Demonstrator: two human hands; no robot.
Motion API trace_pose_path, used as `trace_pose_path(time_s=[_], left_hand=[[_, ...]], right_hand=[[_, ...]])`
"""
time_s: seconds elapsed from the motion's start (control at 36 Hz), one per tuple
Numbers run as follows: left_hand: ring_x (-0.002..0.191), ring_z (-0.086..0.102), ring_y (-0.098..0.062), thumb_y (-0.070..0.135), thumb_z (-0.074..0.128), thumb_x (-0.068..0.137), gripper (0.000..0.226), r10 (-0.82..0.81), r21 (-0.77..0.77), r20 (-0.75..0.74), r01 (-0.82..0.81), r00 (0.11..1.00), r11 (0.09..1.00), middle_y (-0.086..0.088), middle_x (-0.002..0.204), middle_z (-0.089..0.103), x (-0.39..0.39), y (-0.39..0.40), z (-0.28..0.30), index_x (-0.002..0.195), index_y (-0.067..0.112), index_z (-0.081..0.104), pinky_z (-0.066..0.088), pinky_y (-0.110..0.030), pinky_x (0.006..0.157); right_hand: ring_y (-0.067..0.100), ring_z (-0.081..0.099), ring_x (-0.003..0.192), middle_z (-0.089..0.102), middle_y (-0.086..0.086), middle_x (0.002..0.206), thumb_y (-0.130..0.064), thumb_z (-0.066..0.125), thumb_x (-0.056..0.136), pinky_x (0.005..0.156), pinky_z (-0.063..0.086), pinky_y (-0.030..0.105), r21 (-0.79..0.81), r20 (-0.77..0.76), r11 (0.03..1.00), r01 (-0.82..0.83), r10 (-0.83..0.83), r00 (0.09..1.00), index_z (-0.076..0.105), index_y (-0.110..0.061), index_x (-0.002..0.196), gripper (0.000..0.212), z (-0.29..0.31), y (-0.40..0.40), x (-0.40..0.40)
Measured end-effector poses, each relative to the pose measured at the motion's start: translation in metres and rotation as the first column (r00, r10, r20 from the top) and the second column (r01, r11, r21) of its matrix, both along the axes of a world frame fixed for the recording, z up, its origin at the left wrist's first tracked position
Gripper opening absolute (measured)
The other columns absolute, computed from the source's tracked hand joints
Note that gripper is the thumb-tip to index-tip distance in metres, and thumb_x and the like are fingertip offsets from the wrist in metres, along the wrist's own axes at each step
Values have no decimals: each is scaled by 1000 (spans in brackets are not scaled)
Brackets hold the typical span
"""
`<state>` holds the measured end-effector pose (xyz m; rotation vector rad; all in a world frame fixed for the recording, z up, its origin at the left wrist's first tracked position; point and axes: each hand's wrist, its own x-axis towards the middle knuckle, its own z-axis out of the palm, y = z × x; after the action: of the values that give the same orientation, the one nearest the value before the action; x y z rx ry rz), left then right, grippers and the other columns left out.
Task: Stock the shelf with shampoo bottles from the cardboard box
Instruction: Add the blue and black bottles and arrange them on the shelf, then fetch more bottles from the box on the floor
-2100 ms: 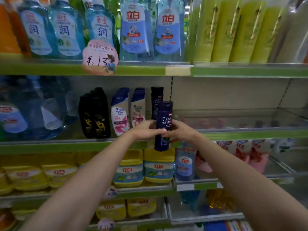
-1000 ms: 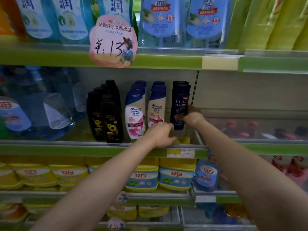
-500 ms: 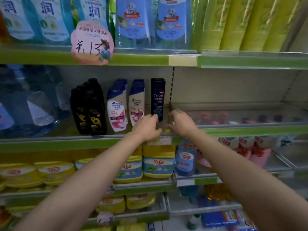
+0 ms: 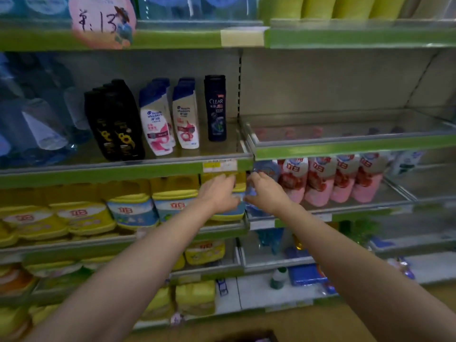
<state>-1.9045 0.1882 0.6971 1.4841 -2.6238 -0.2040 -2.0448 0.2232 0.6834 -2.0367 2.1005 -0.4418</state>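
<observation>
Above your left hand [image 4: 217,193] and right hand [image 4: 266,193], both loose-fingered and holding nothing, the dark Clear shampoo bottle [image 4: 215,108] stands upright on the shelf [image 4: 123,169]. Reaching back up carelessly, you could topple it into the white bottles [image 4: 170,114] beside it.

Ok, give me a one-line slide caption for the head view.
Both hands, left and right, hang empty below the shelf edge; dark Clear shampoo bottle stands upright beside white bottles.
</observation>
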Motion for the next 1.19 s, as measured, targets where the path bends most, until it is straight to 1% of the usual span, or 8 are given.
trace_pose_path(time_s=[0.17,0.39,0.56,0.67,0.81,0.94,1.08,1.19], left_hand=[[119,51,-29,36,60,85,46,-7,127,57,-1,998,992,-11,128,53,4,25,-59,124,13,50,44,-37,93],[114,53,-33,37,59,84,46,19,291,175,-70,984,954,-13,125,51,12,67,-160,123,13,49,47,-40,90],[119,49,-31,34,59,86,53,39,473,274,-170,961,865,-12,131,44,22,105,-246,132,12,42,46,-40,91],[118,48,-33,33,58,87,55,2,533,310,-176,951,828,-14,132,40,20,123,-293,134,11,39,45,-39,85],[121,44,-34,31,57,87,53,11,575,312,-198,950,794,-15,134,39,16,143,-358,132,10,40,42,-41,93],[116,47,-35,31,60,83,54,118,692,284,-288,952,662,-15,129,42,17,163,-423,130,9,42,45,-43,93],[116,49,-32,31,62,83,50,161,753,256,-301,953,585,-11,126,46,26,178,-486,127,14,47,46,-42,92],[115,49,-29,27,60,85,51,118,768,297,-310,948,560,-11,128,43,34,182,-530,130,13,43,44,-40,94]], right_hand=[[33,49,117,48,15,127,-29,65,86,94,43,40,139,68,990,19,-28,997,44,-7,129,53,-65,26,8],[31,51,113,51,15,124,-27,65,86,90,41,35,317,215,947,48,-121,969,45,-5,125,49,-177,75,16],[29,50,117,49,14,128,-22,65,86,94,44,36,473,314,880,41,-211,926,45,-6,130,51,-267,125,24],[32,51,118,50,16,127,-21,66,84,95,43,36,546,298,834,81,-284,911,49,-6,127,49,-318,151,26],[32,52,114,53,18,124,-17,65,83,96,37,36,614,299,775,151,-404,864,51,-2,123,45,-377,178,24],[34,54,113,53,17,125,-15,66,81,92,41,36,715,277,671,195,-529,802,50,-4,123,46,-433,204,21],[30,56,109,55,14,121,-18,68,82,86,43,30,759,279,625,183,-566,775,50,-5,123,46,-491,217,17],[28,56,106,57,12,116,-18,68,82,75,33,21,778,264,596,199,-598,757,52,-4,116,40,-538,218,18]])
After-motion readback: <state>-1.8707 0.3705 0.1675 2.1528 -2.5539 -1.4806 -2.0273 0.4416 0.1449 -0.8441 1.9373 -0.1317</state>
